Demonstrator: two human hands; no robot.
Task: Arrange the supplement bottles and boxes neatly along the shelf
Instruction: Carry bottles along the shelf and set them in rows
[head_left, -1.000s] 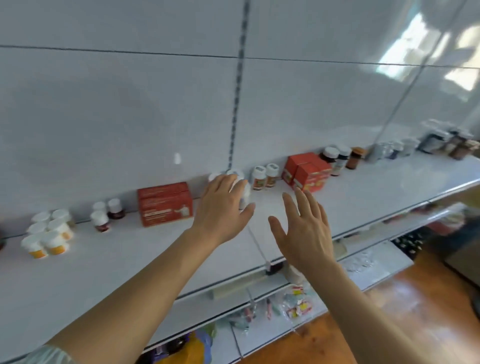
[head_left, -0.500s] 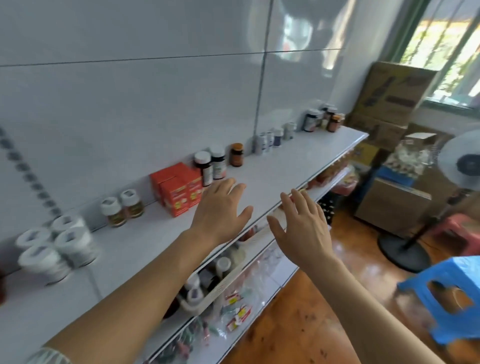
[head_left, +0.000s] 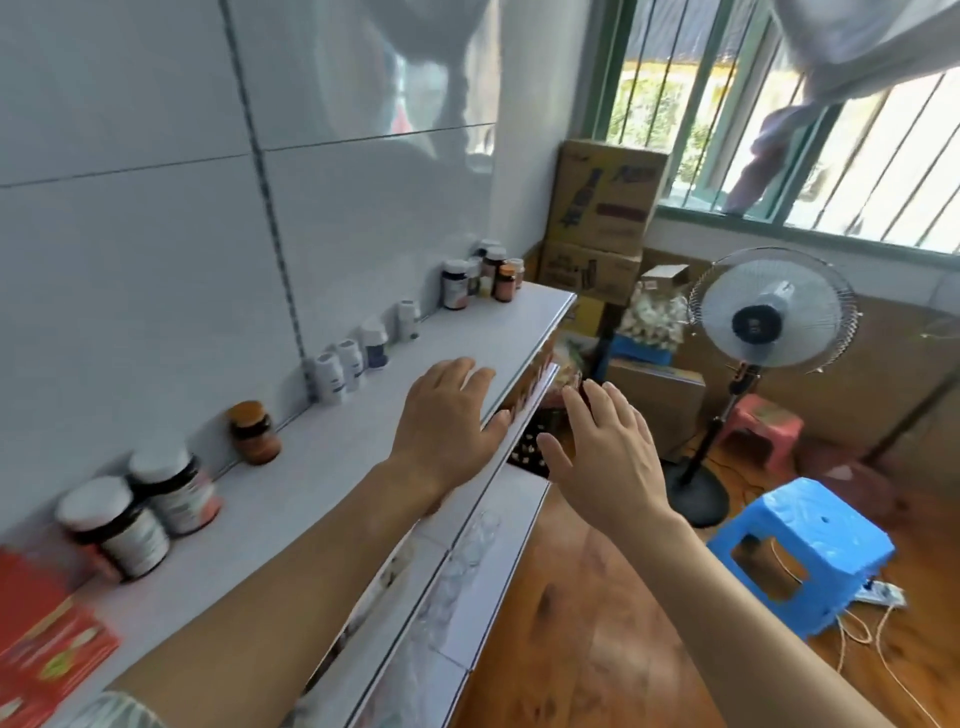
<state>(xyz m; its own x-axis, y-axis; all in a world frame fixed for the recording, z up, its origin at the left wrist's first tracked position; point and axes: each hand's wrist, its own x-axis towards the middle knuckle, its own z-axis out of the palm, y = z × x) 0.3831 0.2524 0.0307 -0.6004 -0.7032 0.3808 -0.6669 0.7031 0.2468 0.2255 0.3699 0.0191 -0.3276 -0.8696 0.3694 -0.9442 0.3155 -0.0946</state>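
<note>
Here the left hand (head_left: 447, 415) hangs flat and spread over the front edge of the shelf (head_left: 332, 467), fingers straight, holding nothing; whether it touches the surface I cannot tell. The right hand (head_left: 608, 457) is out past that edge, over the wooden floor (head_left: 597, 623), fingers wide and holding nothing too. All the stock keeps to the back edge against the tiled wall: a red box (head_left: 41, 639) at the near end, then two dark bottles (head_left: 140, 514) with white caps, one brown jar (head_left: 254, 432), a row of small white bottles (head_left: 358, 353), and a cluster of dark bottles (head_left: 480, 278) in the far back corner. The front strip of the shelf lies bare along its length. A fan (head_left: 769, 322) and a blue stool (head_left: 805, 556) stand well apart from the shelf.
</note>
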